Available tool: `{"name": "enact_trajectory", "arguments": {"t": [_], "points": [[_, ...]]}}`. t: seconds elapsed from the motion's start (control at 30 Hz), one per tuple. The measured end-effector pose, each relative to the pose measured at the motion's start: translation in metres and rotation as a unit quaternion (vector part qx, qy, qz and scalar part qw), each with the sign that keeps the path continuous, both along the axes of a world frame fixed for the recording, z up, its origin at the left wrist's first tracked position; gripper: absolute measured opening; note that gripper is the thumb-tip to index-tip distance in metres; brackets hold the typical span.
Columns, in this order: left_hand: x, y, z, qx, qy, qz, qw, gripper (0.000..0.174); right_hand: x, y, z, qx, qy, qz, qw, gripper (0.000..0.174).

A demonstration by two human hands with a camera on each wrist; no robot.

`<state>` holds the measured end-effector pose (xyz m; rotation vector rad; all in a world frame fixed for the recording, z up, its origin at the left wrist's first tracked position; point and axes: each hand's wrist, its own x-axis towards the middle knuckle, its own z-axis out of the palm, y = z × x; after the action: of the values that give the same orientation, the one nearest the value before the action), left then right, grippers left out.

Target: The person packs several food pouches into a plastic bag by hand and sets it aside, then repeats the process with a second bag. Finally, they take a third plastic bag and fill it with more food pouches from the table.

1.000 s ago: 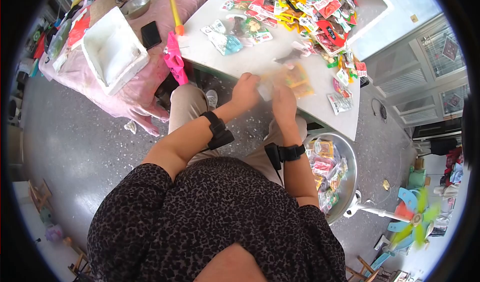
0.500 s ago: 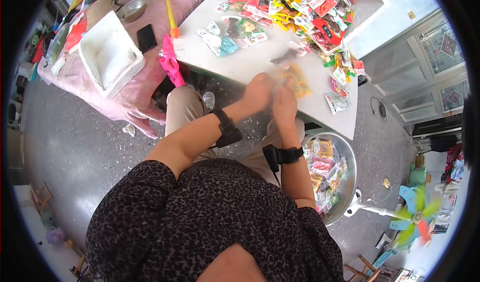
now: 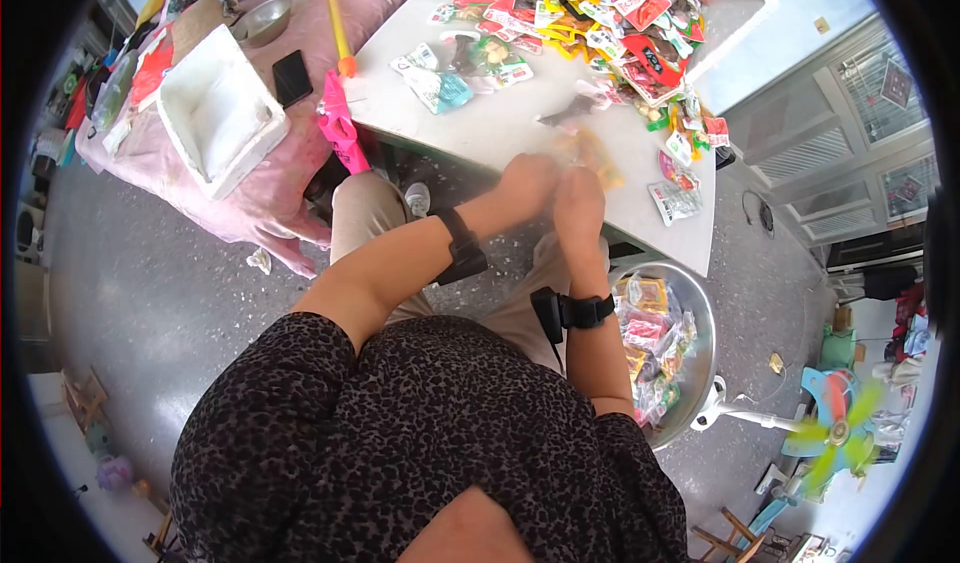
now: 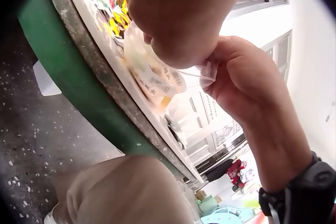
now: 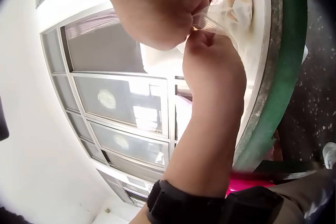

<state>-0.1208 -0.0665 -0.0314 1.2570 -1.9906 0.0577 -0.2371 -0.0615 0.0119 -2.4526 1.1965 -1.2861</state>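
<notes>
Working the mouth: near the middle of the head view, a clear bag is gathered at its neck, and a tying or twisting-shut step is judged to be in hand; any knot is hidden from all the cameras.
Left hand: fingers curled in tight, no gap shown, a fold of thin plastic gripped; blurred in the head view, but the film is seen running into the fist at upper middle of the right wrist view.
Right hand: closed in a pinch, gathered plastic nipped between thumb and fingers, right of centre in the left wrist view.
Bag's position: placed just beyond the knuckles, over the table in the head view; printed labels are glimpsed on or through it, and whether its weight is borne by the tabletop cannot be told.
Packet heap: seen piled at upper right of the head view.
Metal basin: set right of centre in the head view, filled bags held inside it.
Next move: a firm, even pull seems called for, with the neck kept pinched; if slack is allowed, the closure could slip.
</notes>
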Motion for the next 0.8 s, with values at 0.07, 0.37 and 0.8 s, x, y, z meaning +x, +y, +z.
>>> {"name": "enact_trajectory", "arguments": {"t": [0.07,0.37,0.8], "points": [[-0.003,-0.001,0.001,-0.014,0.02,-0.028,0.999,0.011,-0.005,-0.004,0.002,0.013,-0.02,-0.002,1.0,0.008],[0.038,0.042,0.034,-0.103,0.003,0.033,0.994,0.035,-0.022,-0.023,0.042,0.06,-0.025,0.051,0.997,0.009],[0.067,0.028,0.128,0.111,0.0,-0.159,0.981,0.018,-0.044,-0.035,0.128,0.382,-0.025,0.158,0.91,0.009]]}}
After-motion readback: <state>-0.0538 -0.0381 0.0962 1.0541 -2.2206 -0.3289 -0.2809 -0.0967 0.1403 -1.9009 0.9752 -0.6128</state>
